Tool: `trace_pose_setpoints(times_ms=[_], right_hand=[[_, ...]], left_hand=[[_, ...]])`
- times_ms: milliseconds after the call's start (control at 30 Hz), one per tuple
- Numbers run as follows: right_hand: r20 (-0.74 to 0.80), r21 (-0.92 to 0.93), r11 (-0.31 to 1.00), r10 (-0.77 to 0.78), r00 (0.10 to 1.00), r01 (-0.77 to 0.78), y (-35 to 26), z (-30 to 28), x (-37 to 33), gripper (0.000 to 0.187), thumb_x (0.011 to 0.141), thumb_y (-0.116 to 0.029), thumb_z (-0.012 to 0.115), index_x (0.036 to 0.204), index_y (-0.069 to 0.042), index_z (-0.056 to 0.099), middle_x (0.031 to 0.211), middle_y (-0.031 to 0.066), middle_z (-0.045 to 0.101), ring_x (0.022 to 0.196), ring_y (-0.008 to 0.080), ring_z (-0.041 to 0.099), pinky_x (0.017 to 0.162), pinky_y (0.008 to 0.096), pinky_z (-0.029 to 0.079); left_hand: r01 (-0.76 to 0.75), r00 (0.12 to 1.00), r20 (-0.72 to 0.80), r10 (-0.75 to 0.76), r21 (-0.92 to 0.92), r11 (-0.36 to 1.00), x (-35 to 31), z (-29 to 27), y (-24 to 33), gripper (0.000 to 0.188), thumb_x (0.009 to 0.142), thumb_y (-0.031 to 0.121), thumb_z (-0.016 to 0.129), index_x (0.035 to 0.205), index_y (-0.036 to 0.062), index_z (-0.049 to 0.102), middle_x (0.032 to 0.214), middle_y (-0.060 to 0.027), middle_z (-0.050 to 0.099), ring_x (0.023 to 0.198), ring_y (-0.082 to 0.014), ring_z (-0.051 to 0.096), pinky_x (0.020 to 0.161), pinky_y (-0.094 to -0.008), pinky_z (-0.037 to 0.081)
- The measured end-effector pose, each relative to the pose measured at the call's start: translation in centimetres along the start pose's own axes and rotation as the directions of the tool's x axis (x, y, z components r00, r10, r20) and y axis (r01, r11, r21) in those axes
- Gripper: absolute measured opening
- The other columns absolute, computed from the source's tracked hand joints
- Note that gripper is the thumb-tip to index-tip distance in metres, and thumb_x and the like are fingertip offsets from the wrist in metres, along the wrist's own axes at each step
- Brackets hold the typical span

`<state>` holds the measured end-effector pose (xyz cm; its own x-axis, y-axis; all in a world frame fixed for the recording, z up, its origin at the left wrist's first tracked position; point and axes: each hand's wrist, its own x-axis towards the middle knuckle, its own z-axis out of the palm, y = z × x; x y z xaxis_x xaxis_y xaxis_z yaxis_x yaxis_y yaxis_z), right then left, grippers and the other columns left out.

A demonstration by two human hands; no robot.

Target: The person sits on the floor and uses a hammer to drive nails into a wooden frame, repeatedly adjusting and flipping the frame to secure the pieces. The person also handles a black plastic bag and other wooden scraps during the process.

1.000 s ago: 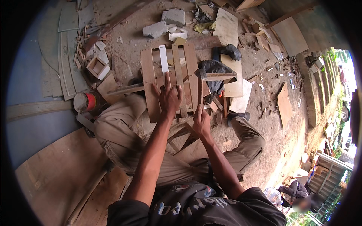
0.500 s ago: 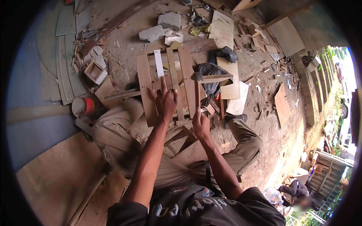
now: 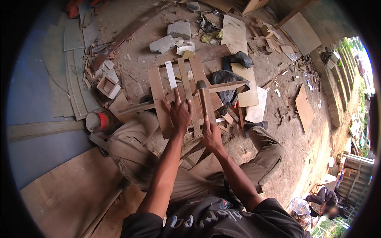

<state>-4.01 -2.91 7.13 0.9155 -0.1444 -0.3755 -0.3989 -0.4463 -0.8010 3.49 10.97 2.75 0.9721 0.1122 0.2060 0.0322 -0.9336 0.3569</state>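
Across my lap stands a wooden frame (image 3: 158,97) made of several slats. A white strip (image 3: 170,73) lies between its left board and a narrow middle slat (image 3: 184,77). My left hand (image 3: 181,113) rests on the frame, fingers spread, the index finger stretched along the near end of the white strip. In my right hand (image 3: 211,133) is a hammer (image 3: 201,85), gripped by its wooden handle with the thumb along it. The hammer's dark head is over the frame's right board (image 3: 195,65); whether it touches the wood I cannot tell.
A paint tin (image 3: 97,121) stands beside my left knee, with a small wooden box (image 3: 108,87) beyond it. Black plastic bags (image 3: 224,81) and plywood sheets (image 3: 244,75) lie right of the frame. Farther off are concrete blocks (image 3: 162,44). Another person (image 3: 325,198) sits at lower right.
The hammer has swung, its head moving left and tilting so it points more away from me. My left hand keeps its place on the frame. The whole view has shifted slightly.
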Motion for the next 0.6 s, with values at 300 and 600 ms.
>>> trace_pose_setpoints(times_ms=[300, 600], right_hand=[[0.005, -0.164, 0.982, -0.095, 0.995, 0.094, 0.0, -1.5, 0.4, 0.055, 0.104, -0.041, 0.039, 0.081, 0.007, 0.054, 0.064, 0.0297, 0.053, 0.057, 0.0431, 0.055, 0.056, 0.0494, 0.041], [-0.026, -0.024, 0.999, -0.028, 0.999, 0.027, 1.2, 0.3, 0.3, 0.057, 0.105, -0.044, 0.037, 0.081, 0.005, 0.054, 0.060, 0.0205, 0.050, 0.056, 0.0297, 0.050, 0.057, 0.0437, 0.042]], left_hand=[[-0.013, 1.000, -0.025, 0.013, -0.025, 1.000, 0.1, -0.1, -0.2, 0.037, 0.097, 0.032, 0.046, 0.096, 0.0067, 0.074, 0.155, -0.0124, 0.035, 0.103, -0.0295, 0.065, 0.113, -0.0670, 0.010], [-0.032, 0.995, -0.092, 0.027, -0.056, 0.998, 0.0, 0.6, 0.0, 0.038, 0.097, 0.031, 0.047, 0.091, 0.0061, 0.074, 0.156, -0.0130, 0.033, 0.103, -0.0286, 0.065, 0.114, -0.0666, 0.008]])
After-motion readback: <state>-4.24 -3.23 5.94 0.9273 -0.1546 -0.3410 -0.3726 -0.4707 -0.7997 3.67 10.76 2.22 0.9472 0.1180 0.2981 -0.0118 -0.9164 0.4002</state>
